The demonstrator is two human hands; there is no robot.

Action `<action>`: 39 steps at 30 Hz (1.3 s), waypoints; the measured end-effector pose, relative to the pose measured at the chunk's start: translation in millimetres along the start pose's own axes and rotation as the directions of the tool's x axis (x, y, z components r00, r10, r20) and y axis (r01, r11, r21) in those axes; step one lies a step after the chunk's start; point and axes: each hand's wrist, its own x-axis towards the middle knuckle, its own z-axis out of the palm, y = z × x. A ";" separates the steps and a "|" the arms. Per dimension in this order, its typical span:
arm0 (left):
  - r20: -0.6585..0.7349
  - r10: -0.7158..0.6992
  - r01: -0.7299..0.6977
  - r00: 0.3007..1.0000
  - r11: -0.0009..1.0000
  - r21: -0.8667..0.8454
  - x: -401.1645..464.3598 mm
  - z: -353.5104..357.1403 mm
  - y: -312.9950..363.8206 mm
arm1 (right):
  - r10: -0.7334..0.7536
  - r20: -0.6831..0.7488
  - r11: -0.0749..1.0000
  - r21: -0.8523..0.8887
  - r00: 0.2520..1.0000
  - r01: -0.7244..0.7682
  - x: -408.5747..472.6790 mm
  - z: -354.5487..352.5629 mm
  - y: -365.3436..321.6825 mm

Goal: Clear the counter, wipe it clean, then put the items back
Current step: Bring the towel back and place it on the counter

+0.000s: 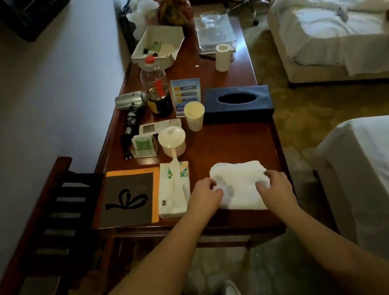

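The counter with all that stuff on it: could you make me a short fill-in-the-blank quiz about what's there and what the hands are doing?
1. Both the left hand and the right hand grip the folded white ____ at the counter's near edge.
2. The paper cup stands directly left of the dark blue ____ box.
3. The silver hair dryer lies on the side of the counter nearest the ____.

Missing words: towel; tissue; wall.

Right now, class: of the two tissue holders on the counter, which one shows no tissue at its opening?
The dark blue tissue box at the counter's right edge: its oval slot is dark. The white soft tissue pack beside the left hand has a tissue sticking up.
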 end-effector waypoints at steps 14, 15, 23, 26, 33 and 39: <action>0.117 -0.401 0.418 0.909 0.868 -0.268 54.0 35.5 -1.7 | 0.353 0.383 0.791 0.365 0.853 -0.491 34.2 5.3 19.2; 0.146 -0.420 0.444 0.896 0.821 -0.360 50.5 36.1 -3.7 | 0.376 0.434 0.727 0.410 0.819 -0.551 32.9 1.9 19.5; 0.338 -0.261 0.424 0.904 0.443 -0.790 -20.1 0.5 6.8 | 0.130 0.681 0.578 0.539 0.721 -0.613 4.9 -42.1 -7.2; 0.282 -0.179 0.331 0.943 0.389 -0.860 -55.3 -30.3 4.6 | -0.029 0.682 0.673 0.554 0.731 -0.490 -14.3 -56.9 -39.0; -0.016 -0.185 0.036 0.983 0.273 -0.961 -157.1 -96.2 -26.5 | -0.278 0.677 0.833 0.523 0.681 -0.180 -78.6 -42.3 -132.7; -0.241 -0.328 -0.184 0.914 0.195 -0.963 -262.6 -121.3 -78.3 | -0.430 0.734 0.863 0.505 0.526 0.000 -163.0 -0.3 -187.3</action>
